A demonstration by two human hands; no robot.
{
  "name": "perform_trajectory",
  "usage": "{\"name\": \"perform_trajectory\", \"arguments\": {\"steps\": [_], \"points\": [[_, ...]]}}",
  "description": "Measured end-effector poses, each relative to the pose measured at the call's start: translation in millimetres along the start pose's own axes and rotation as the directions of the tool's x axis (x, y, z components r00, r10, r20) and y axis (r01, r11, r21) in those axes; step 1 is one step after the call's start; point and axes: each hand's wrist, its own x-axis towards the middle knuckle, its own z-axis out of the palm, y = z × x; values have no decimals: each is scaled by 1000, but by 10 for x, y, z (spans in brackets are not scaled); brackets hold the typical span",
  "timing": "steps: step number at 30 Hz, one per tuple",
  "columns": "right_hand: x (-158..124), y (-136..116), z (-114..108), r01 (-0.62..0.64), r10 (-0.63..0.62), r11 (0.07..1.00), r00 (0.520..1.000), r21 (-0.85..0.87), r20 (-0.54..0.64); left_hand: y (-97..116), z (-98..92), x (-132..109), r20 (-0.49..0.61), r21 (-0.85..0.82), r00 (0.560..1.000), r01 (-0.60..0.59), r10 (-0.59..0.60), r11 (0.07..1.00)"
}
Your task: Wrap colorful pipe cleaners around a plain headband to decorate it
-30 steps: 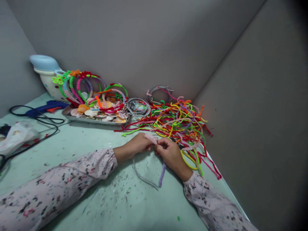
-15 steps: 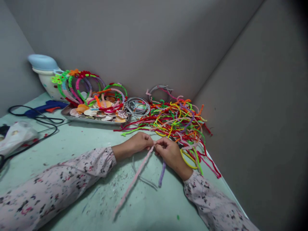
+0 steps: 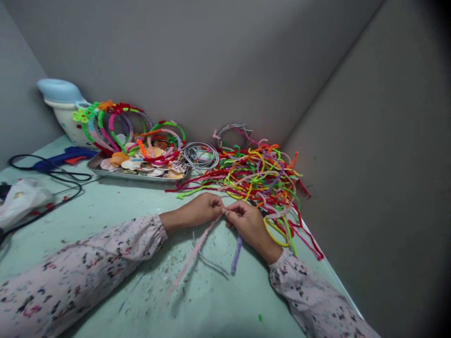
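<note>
My left hand and my right hand meet fingertip to fingertip over the pale green table. Both are closed in a pinch on a pale pink pipe cleaner, whose free end trails down and left across the table. A purple pipe cleaner hangs below my right hand, and a thin grey wire hoop lies under the hands. Just behind my hands sits a big loose heap of coloured pipe cleaners.
A metal tray holds shells and wrapped coloured headbands. Bare wire hoops lie beside it. A blue glue gun with black cord, a white-and-blue pot and a plastic bag are at left. Grey walls enclose the corner.
The pink pipe cleaner, bunched at my fingertips a second ago, now stretches out down-left across the table. My hands have stayed almost in place.
</note>
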Motion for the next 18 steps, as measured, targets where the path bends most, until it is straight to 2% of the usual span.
{"name": "perform_trajectory", "arguments": {"steps": [8,12,18], "points": [[-13,-5,-1,-10,10,1000,1000,-6,-4,43,6,-28,-57,220,994,-74,88,973],[-18,1,1,-13,13,1000,1000,-2,12,64,13,-49,-70,377,986,-113,150,919],[-13,9,3,-13,13,1000,1000,8,21,111,25,-78,-84,562,983,-91,166,822]]}}
